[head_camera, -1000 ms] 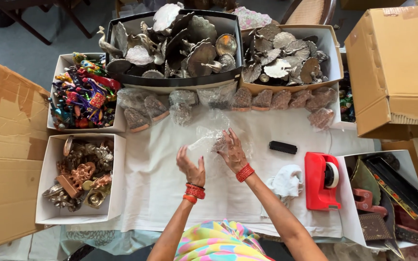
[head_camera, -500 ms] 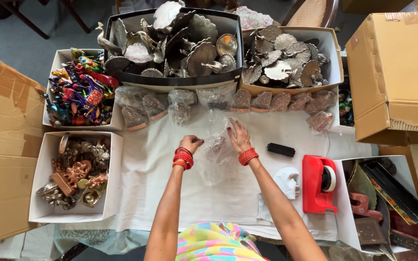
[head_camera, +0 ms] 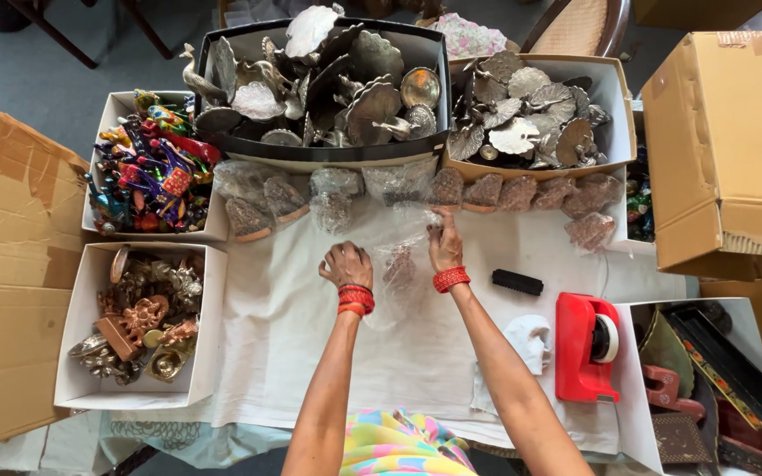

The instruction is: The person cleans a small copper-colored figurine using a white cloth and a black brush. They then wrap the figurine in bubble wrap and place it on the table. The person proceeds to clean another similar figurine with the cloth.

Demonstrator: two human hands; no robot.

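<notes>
While my left hand (head_camera: 346, 264) rests knuckles-up on the white cloth (head_camera: 266, 353), fingers curled under so I cannot tell whether it pinches the plastic, my right hand (head_camera: 444, 249) grips the upper edge of a clear plastic bag (head_camera: 399, 264), fingers closed on the film. The bag lies between my two hands in the middle of the table, and a small brownish piece shows through it; I judge I hold the top up so the piece stays at the bottom. Already bagged pieces (head_camera: 522, 192) sit in a row along the far edge of the cloth, just below the black box of metal peacock plates (head_camera: 328, 88) and the tan box of similar plates (head_camera: 531, 115). A red tape dispenser (head_camera: 586, 345) and a black brush-like block (head_camera: 518, 282) wait near my right arm. What the bagged piece is, I cannot make out; the film blurs it. The boxes at right are cut off.
</notes>
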